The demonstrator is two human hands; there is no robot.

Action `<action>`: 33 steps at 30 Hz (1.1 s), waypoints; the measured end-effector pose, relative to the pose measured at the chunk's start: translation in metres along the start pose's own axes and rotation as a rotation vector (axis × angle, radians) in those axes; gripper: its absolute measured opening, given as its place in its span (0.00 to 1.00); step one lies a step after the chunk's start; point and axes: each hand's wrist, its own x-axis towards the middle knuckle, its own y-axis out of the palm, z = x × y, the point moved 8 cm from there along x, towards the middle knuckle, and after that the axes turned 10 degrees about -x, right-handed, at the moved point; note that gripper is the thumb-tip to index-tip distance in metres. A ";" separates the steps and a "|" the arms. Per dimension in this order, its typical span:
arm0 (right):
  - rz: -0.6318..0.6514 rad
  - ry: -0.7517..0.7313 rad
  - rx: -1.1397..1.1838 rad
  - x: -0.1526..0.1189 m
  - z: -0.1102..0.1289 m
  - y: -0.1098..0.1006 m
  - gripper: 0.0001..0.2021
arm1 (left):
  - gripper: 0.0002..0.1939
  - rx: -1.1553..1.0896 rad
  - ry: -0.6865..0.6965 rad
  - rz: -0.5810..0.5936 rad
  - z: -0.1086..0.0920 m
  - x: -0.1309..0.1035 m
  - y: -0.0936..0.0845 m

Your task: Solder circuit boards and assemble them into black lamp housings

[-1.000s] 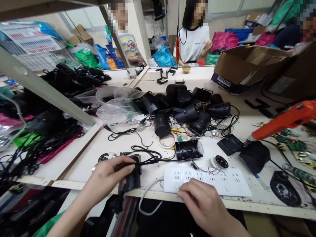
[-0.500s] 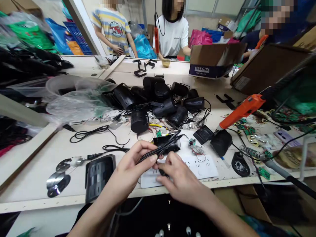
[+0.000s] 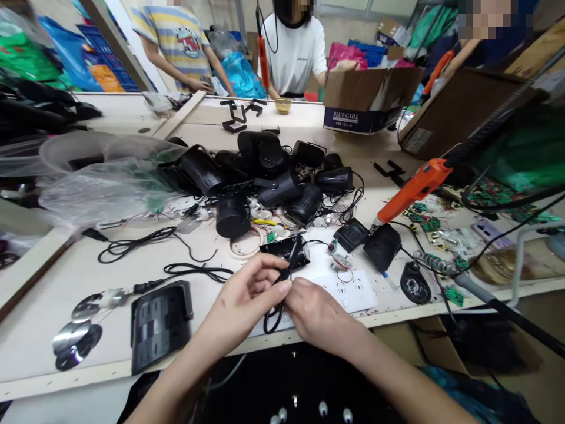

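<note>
A folded black cable (image 3: 274,321) runs through my left hand (image 3: 251,294), pinched between thumb and fingers, with one end sticking up and a loop hanging below. Pressed against the left thumb, my right hand (image 3: 315,309) has its fingers curled closed around the same cable; its fingertips are hidden. Just behind the hands lies an open black housing (image 3: 302,252) with a wire leading to a small part with a green board (image 3: 334,247). Under and beyond my right hand is a white power strip (image 3: 353,291).
Black cylindrical lamp housings (image 3: 276,188) are heaped mid-table. An orange electric screwdriver (image 3: 412,191) hangs at right, its tip by a black housing (image 3: 383,247). Metal discs (image 3: 73,337) and a black ribbed housing (image 3: 161,324) lie left. Cartons (image 3: 371,97) and people stand across the table.
My right hand has closed in against the left, its fingers now curled tighter. The cable has swung more upright, and a loop now hangs below the hands. The view has shifted slightly right.
</note>
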 end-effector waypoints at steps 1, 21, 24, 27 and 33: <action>0.016 -0.005 -0.010 0.001 0.001 -0.001 0.11 | 0.18 -0.001 -0.004 -0.011 0.001 -0.001 -0.002; 0.039 -0.107 -0.036 -0.001 0.006 -0.002 0.12 | 0.34 1.005 0.310 0.095 0.053 -0.035 -0.036; 0.038 -0.143 -0.090 -0.004 0.007 0.002 0.11 | 0.32 0.977 0.352 0.088 0.053 -0.032 -0.037; 0.055 -0.158 -0.114 -0.005 0.005 0.008 0.11 | 0.31 0.958 0.363 0.086 0.054 -0.030 -0.039; 0.065 -0.110 -0.103 -0.003 -0.001 0.013 0.08 | 0.31 0.965 0.265 0.093 0.057 -0.023 -0.039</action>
